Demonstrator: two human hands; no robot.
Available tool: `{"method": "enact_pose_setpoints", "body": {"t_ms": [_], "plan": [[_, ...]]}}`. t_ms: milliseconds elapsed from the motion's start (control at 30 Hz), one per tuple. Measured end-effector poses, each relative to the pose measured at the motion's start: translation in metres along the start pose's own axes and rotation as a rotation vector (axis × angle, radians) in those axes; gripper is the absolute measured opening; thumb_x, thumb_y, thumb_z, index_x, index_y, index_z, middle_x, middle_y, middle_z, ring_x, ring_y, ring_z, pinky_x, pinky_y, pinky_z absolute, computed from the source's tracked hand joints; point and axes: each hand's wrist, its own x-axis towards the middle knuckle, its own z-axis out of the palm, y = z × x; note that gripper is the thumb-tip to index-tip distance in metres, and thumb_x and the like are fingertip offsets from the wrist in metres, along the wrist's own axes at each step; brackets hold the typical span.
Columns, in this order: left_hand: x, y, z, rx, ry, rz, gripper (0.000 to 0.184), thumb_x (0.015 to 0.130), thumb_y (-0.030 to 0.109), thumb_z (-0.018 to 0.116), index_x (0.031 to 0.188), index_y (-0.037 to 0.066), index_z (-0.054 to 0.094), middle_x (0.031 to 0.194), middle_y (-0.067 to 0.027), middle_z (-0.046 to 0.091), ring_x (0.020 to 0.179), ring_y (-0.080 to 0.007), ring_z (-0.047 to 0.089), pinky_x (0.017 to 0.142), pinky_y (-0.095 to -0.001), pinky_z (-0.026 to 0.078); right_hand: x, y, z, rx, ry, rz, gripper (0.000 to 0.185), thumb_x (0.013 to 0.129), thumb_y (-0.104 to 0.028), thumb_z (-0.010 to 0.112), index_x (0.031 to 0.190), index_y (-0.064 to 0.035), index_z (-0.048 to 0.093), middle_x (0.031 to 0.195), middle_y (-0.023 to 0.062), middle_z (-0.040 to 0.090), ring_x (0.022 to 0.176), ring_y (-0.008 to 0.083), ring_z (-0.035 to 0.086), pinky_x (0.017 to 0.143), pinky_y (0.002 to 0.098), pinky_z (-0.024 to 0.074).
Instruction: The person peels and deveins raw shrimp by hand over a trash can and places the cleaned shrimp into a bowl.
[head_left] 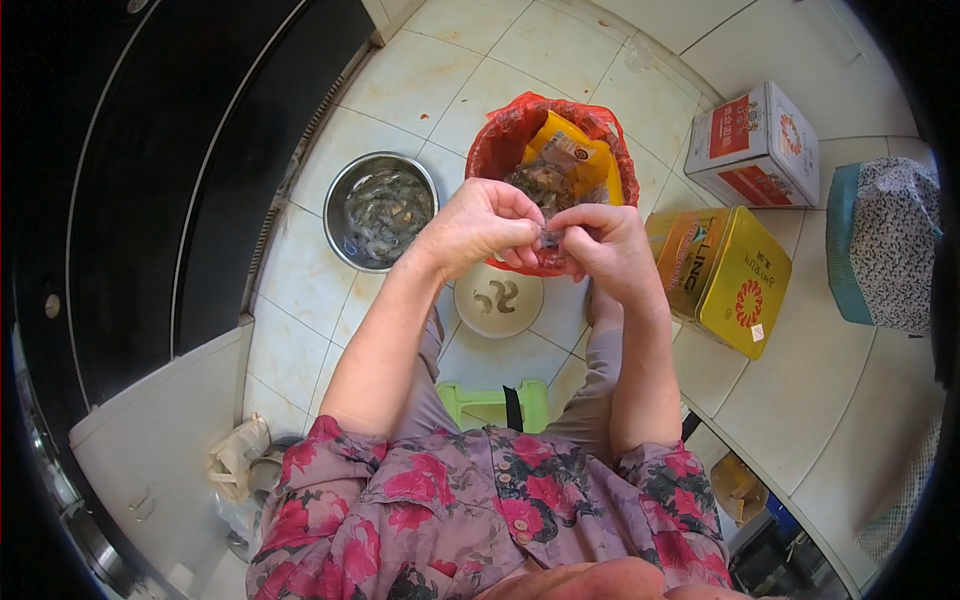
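My left hand (488,228) and my right hand (607,246) meet in front of me, pinching a small greyish shrimp (550,240) between their fingertips. Much of the shrimp is hidden by the fingers. Beneath them stands a bin lined with a red bag (484,140), with shells and a yellow packet (575,150) inside. To the left, a steel bowl (432,185) holds many grey unpeeled shrimp (385,215). Below my hands, a white bowl (500,325) contains several peeled shrimp (503,293).
At the right stand a yellow tin box (755,275) and a white-and-red carton (770,140), with a patterned cloth bag (885,240) beyond. A green stool (535,400) is between my legs. Dark cabinet fronts (150,180) line the left side of the tiled floor (400,85).
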Motion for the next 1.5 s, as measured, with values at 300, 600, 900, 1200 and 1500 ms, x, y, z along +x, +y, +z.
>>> {"method": "enact_pose_setpoints", "body": {"t_ms": [300, 600, 900, 1200, 1500], "plan": [[0.002, -0.007, -0.011, -0.124, 0.026, 0.063, 0.013, 0.086, 0.009, 0.066, 0.095, 0.0, 0.065, 0.08, -0.0084, 0.068, 0.065, -0.0112, 0.065, 0.058, -0.0226, 0.054, 0.001, 0.005, -0.004, 0.049, 0.128, -0.094, 0.02, 0.081, 0.0, 0.058, 0.098, 0.0032, 0.068, 0.078, 0.0066, 0.066, 0.061, 0.01, 0.061, 0.056, 0.0243, 0.0502], [0.002, -0.004, -0.016, -0.309, 0.02, 0.073, 0.018, 0.089, 0.015, 0.067, 0.097, -0.001, 0.064, 0.082, -0.01, 0.068, 0.066, -0.0137, 0.067, 0.06, -0.0234, 0.056, 0.012, 0.017, -0.003, -0.412, 0.403, -0.51, 0.02, 0.082, 0.003, 0.062, 0.101, -0.0016, 0.068, 0.092, 0.0105, 0.064, 0.077, 0.0184, 0.064, 0.065, 0.0269, 0.0512], [0.003, -0.004, -0.012, -0.317, -0.001, 0.083, 0.017, 0.092, 0.015, 0.062, 0.098, -0.001, 0.064, 0.082, -0.0084, 0.068, 0.065, -0.0097, 0.064, 0.056, -0.0203, 0.052, 0.007, 0.005, 0.018, -0.435, 0.27, -0.605, 0.02, 0.078, -0.001, 0.07, 0.098, -0.0038, 0.068, 0.084, 0.0091, 0.064, 0.069, 0.0217, 0.064, 0.06, 0.0307, 0.0511], [0.002, -0.003, -0.005, -0.316, 0.036, 0.081, 0.017, 0.093, 0.014, 0.061, 0.101, 0.0, 0.061, 0.081, -0.008, 0.067, 0.063, -0.0099, 0.063, 0.055, -0.0211, 0.051, 0.009, 0.008, 0.022, -0.552, 0.342, -0.678, 0.012, 0.077, -0.002, 0.069, 0.089, -0.0035, 0.067, 0.077, 0.0102, 0.065, 0.067, 0.0258, 0.064, 0.06, 0.0331, 0.0518], [0.003, -0.003, -0.006, -0.327, 0.01, 0.1, 0.02, 0.092, 0.012, 0.061, 0.108, 0.0, 0.057, 0.081, -0.0068, 0.066, 0.064, -0.0104, 0.064, 0.056, -0.0204, 0.053, 0.008, 0.007, 0.023, -0.522, 0.325, -0.67, 0.011, 0.076, -0.002, 0.069, 0.087, -0.0034, 0.067, 0.077, 0.01, 0.064, 0.066, 0.026, 0.064, 0.06, 0.0335, 0.0515]]}}
